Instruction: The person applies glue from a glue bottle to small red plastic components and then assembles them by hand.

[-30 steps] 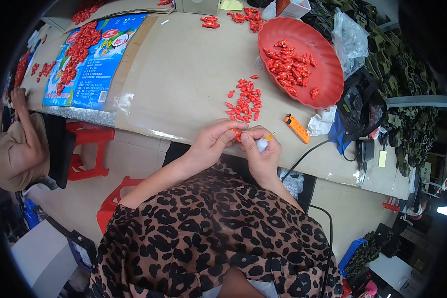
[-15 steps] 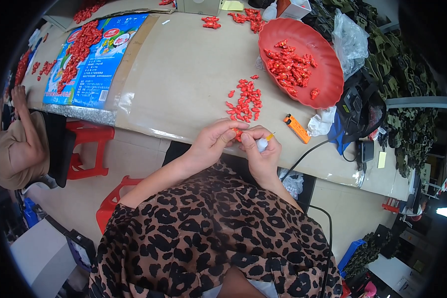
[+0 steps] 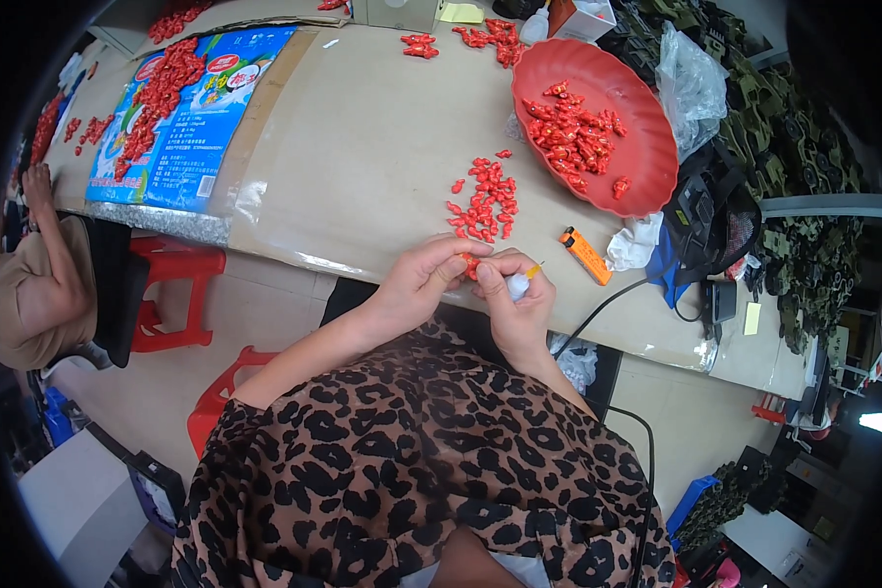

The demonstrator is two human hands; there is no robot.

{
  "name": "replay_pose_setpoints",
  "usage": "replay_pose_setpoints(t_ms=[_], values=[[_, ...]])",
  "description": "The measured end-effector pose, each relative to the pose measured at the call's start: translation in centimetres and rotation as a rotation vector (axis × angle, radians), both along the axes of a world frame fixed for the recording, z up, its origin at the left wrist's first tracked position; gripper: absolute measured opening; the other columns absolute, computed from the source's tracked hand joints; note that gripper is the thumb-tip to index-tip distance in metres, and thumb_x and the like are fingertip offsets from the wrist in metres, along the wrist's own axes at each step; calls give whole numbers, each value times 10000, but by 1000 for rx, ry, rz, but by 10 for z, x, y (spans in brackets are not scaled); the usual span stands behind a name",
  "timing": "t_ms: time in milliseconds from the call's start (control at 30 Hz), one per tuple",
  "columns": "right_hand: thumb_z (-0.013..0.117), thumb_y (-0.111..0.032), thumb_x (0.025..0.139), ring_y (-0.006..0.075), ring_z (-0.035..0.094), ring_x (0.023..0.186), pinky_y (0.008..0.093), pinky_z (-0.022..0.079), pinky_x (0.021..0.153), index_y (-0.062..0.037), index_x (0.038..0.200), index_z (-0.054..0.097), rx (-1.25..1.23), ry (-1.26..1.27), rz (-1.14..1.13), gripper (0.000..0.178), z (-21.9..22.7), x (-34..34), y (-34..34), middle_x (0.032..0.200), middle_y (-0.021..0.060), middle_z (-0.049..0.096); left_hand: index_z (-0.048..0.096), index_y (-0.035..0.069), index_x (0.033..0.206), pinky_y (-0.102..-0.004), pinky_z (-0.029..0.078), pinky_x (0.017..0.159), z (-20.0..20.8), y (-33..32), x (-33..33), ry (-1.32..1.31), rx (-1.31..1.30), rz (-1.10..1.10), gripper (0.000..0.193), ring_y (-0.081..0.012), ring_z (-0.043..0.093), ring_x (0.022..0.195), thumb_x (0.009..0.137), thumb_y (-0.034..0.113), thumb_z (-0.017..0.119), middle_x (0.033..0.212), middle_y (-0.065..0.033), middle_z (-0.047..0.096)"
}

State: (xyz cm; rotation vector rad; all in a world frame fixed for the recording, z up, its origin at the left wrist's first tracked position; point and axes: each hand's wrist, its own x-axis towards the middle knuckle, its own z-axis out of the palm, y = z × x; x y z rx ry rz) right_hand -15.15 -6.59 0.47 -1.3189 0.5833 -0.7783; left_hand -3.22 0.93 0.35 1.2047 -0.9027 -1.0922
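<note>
Small red piece (image 3: 470, 266) was pinched in the left hand's (image 3: 415, 281) fingers at the desk's (image 3: 363, 137) near edge, long axis hidden; immediately right, the right hand (image 3: 515, 312) clasped a white bottle (image 3: 516, 286), yellow tip (image 3: 532, 271) angled away.

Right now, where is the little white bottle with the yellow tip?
In the head view, the white bottle is a little right of centre, held in the right hand, close to the small red piece in the left hand.
</note>
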Motion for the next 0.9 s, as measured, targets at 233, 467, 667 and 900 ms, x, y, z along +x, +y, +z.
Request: replay_pose_setpoints(t_ms=[233,467,667,900], values=[[552,-38,789,91,497,617,200,421,563,10,776,523,-28,6,13,57,-3,-2,-1,746,60,522,513,31,1048,-192,417,708,0,0,1,-19,2,-12,235,-85,488,864,893,155,387,975,-27,489],[550,-34,789,93,498,616,201,422,562,9,780,518,-23,-2,19,54,-2,-2,-1,749,62,522,516,30,1043,-190,416,701,-3,0,-1,-1,-7,1,228,-80,487,857,893,141,385,964,-23,493],[549,-28,788,90,497,617,198,421,560,10,780,518,-30,-6,14,49,-3,-2,-1,748,60,520,517,24,1039,-188,415,694,-4,-1,-1,-27,-18,3,224,-77,487,834,891,130,385,947,-24,493],[548,-28,790,88,498,610,197,421,559,10,781,520,-56,1,18,48,-4,-2,-2,747,58,523,520,22,1032,-186,412,686,-1,-1,-1,-51,-34,9,222,-75,485,822,891,128,384,933,-23,491]])
